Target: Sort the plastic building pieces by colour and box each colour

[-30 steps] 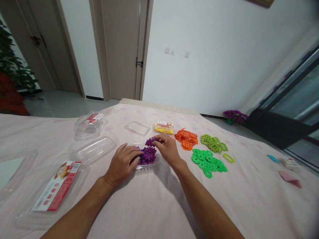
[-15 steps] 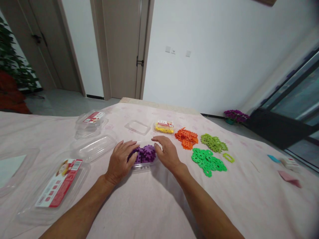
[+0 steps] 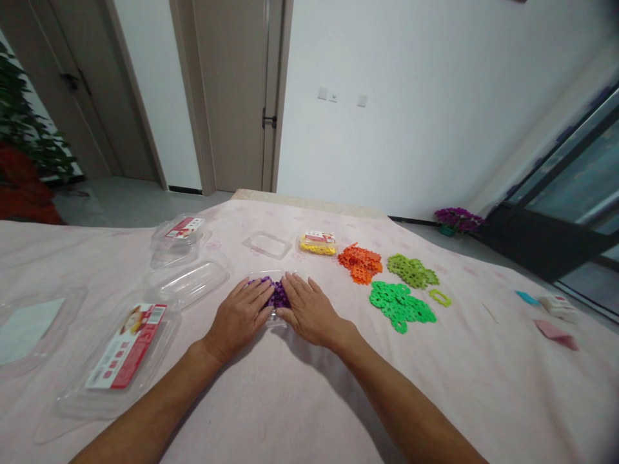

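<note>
A small clear plastic tray [image 3: 258, 275] heaped with purple interlocking pieces [image 3: 279, 293] lies on the pink cloth in front of me. My left hand [image 3: 240, 316] lies flat over its left half, fingers stretched out. My right hand [image 3: 308, 310] lies flat over its right half, fingers also extended. Both hands press down on the purple pile and hide most of it. Neither hand grips anything.
To the right lie piles of orange pieces [image 3: 359, 263], olive-green pieces [image 3: 411, 270] and bright green pieces [image 3: 399, 304]. A pack of yellow pieces [image 3: 318, 243] and an empty clear tray [image 3: 267, 244] sit behind. Clear lids and labelled boxes [image 3: 126, 348] lie left.
My right hand put down the purple piece it pinched and both hands closed in over the tray, now flat on the purple pile.
</note>
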Action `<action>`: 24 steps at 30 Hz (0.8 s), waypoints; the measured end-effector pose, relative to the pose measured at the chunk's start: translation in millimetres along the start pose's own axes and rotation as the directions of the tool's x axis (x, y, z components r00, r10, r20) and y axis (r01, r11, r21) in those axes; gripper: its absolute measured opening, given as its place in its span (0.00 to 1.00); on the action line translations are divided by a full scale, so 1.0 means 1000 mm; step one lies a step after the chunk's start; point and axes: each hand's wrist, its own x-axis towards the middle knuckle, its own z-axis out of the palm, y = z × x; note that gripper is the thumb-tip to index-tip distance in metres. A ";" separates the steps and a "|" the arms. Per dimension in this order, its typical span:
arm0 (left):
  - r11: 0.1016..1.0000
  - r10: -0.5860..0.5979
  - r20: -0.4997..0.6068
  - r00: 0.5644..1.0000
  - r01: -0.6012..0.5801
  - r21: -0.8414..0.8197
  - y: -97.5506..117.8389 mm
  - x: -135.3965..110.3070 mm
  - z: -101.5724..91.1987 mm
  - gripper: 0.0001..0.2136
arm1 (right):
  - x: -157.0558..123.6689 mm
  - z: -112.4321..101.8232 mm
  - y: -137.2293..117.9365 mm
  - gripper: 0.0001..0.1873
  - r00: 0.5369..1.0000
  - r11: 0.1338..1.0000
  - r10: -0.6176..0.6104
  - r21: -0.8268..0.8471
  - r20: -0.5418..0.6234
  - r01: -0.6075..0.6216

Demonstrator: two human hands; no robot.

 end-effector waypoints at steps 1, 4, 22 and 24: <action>1.000 -0.001 0.008 1.000 0.001 0.005 0.000 0.000 0.000 0.20 | 0.001 -0.001 -0.001 0.36 1.000 1.000 0.015 0.000 0.012 -0.015; 1.000 0.001 0.032 0.999 -0.001 -0.003 -0.001 0.001 -0.001 0.21 | 0.006 -0.005 -0.004 0.36 0.997 0.998 0.055 0.012 0.053 -0.056; 0.999 -0.027 0.015 1.000 0.027 -0.024 0.001 -0.016 -0.029 0.24 | -0.005 0.000 -0.002 0.31 0.982 0.974 0.155 0.183 -0.103 -0.135; 0.993 -0.111 -0.014 0.994 0.111 0.034 -0.004 -0.027 -0.040 0.23 | -0.007 0.003 0.002 0.30 0.961 0.961 0.189 0.238 -0.201 -0.139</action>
